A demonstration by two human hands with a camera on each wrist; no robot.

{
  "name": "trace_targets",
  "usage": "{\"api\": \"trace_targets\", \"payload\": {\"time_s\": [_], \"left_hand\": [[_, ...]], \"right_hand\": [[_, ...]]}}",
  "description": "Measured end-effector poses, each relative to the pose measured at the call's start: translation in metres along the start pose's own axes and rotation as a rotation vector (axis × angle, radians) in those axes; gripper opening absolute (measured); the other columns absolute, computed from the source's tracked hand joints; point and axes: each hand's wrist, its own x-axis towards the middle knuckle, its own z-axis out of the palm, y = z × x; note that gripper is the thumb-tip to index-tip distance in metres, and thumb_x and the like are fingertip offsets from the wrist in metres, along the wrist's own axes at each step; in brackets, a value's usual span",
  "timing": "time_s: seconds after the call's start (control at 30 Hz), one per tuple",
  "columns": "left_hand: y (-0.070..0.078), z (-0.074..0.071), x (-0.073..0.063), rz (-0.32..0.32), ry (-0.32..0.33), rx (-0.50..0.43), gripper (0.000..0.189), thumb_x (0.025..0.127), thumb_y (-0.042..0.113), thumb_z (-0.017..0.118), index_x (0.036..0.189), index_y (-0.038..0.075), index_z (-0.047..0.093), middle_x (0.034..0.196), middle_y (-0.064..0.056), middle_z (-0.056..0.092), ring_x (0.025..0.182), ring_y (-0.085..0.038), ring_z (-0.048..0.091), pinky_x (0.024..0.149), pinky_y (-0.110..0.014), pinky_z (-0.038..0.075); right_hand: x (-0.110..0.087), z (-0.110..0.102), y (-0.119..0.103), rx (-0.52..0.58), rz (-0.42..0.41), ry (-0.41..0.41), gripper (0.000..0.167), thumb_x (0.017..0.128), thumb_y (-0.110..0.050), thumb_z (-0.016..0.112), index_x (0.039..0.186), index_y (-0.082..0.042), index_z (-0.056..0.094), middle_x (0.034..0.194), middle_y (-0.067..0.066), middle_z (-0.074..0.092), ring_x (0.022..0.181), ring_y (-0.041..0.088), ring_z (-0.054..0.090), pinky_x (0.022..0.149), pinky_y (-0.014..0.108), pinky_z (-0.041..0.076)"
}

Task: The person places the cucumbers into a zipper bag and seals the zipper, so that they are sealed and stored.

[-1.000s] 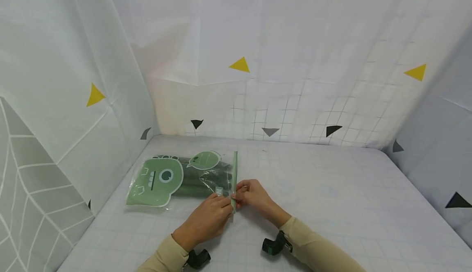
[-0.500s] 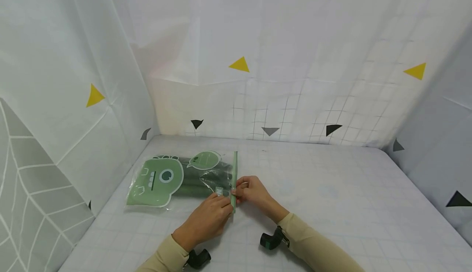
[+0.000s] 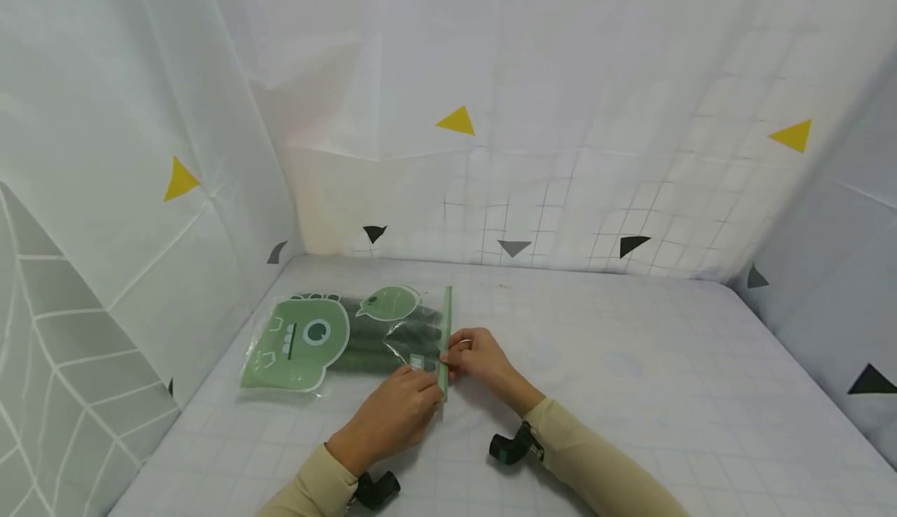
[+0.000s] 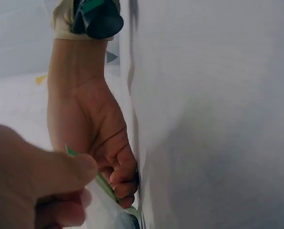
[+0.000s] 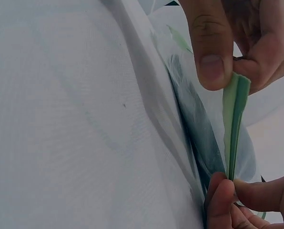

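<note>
A clear plastic zip bag (image 3: 297, 346) with a green one-eyed monster print lies flat on the left half of the table. Dark green contents show through the plastic; their kind cannot be told. A green zip strip (image 3: 446, 311) runs along the bag's right end. My left hand (image 3: 395, 412) pinches the strip's near end between thumb and fingers. Farther up the strip, my right hand (image 3: 480, 361) pinches it from the right side. In the right wrist view, the strip (image 5: 235, 119) stretches between my left hand (image 5: 239, 38) and my right hand (image 5: 256, 200).
The white table (image 3: 631, 377) extends to the right of the bag. White cloth walls with yellow and dark triangles stand at the back and on both sides. A black wrist camera (image 3: 511, 445) sits under the right wrist, another black wrist camera (image 3: 378, 491) under the left.
My right hand has slid a little way along the zip strip, away from the near end. My left hand and the bag have stayed almost still.
</note>
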Motion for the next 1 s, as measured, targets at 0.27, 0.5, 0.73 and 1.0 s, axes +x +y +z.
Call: {"api": "trace_targets", "payload": {"time_s": [0.27,0.5,0.73,1.0], "left_hand": [[0.003,0.015,-0.007,-0.179,0.094,-0.187,0.031,0.090,0.005,0.079,0.119,0.006,0.071,0.120,-0.006,0.067,0.112,-0.024,0.063,0.089,-0.044,0.054],[0.006,0.020,-0.012,-0.191,0.134,-0.242,0.039,0.088,-0.004,0.079,0.127,-0.002,0.073,0.126,-0.015,0.071,0.113,-0.029,0.070,0.090,-0.042,0.057],[0.005,0.020,-0.012,-0.167,0.144,-0.199,0.036,0.086,-0.005,0.079,0.121,0.001,0.075,0.116,-0.012,0.075,0.100,-0.025,0.074,0.080,-0.038,0.059],[0.006,0.022,-0.012,-0.147,0.172,-0.203,0.035,0.084,-0.008,0.080,0.118,0.000,0.077,0.116,-0.013,0.075,0.098,-0.025,0.074,0.079,-0.038,0.060]], "right_hand": [[-0.002,0.003,-0.003,-0.025,-0.002,0.034,0.015,0.095,0.005,0.066,0.106,0.012,0.060,0.080,0.012,0.070,0.062,0.019,0.066,0.061,0.032,0.057],[-0.004,0.003,-0.001,-0.036,-0.005,0.057,0.017,0.094,0.004,0.068,0.107,0.013,0.062,0.084,0.014,0.072,0.064,0.019,0.067,0.062,0.033,0.058],[0.001,0.002,0.000,-0.005,0.006,0.066,0.022,0.092,0.004,0.071,0.109,0.014,0.062,0.084,0.016,0.073,0.062,0.021,0.068,0.062,0.034,0.059],[0.006,0.000,-0.002,-0.048,0.009,0.095,0.027,0.093,0.003,0.073,0.114,0.015,0.061,0.087,0.017,0.074,0.067,0.027,0.072,0.064,0.038,0.060]]}}
